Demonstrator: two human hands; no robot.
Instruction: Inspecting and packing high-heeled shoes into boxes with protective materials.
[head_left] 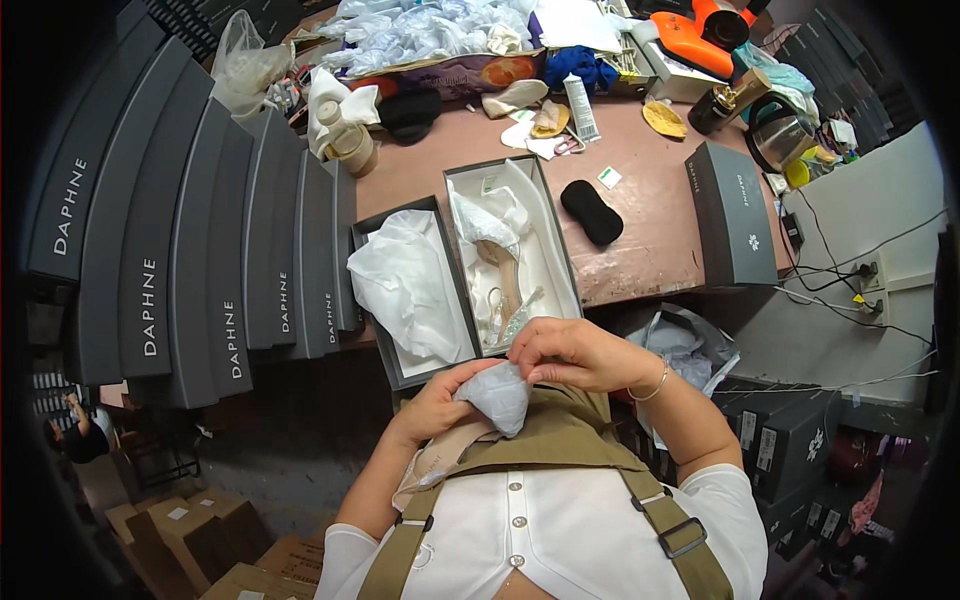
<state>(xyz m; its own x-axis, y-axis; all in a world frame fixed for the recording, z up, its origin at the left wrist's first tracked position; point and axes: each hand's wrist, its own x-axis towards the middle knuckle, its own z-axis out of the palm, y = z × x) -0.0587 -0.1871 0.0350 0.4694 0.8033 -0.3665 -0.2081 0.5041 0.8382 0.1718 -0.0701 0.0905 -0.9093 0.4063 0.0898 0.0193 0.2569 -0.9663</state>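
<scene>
Close to my body, my left hand (440, 402) is closed around a beige shoe (440, 462) whose front end is covered by a pale, thin wrapping (497, 400). My right hand (572, 355) pinches the upper edge of that wrapping. Just beyond my hands, a grey shoe box (558, 235) lies open with a second beige shoe (508, 285) inside, its far end wrapped in white. Sparkly trim shows near that shoe's near end. To its left, a grey box half (463, 300) holds crumpled white tissue paper (400, 280).
Stacked grey shoe boxes (150, 240) rise along the left. A black pad (592, 212) and a closed grey box (738, 215) stand on the pink table (640, 255). Farther back are a white tube (580, 108), an orange heat gun (695, 45) and a kettle (780, 135). Cables hang at right.
</scene>
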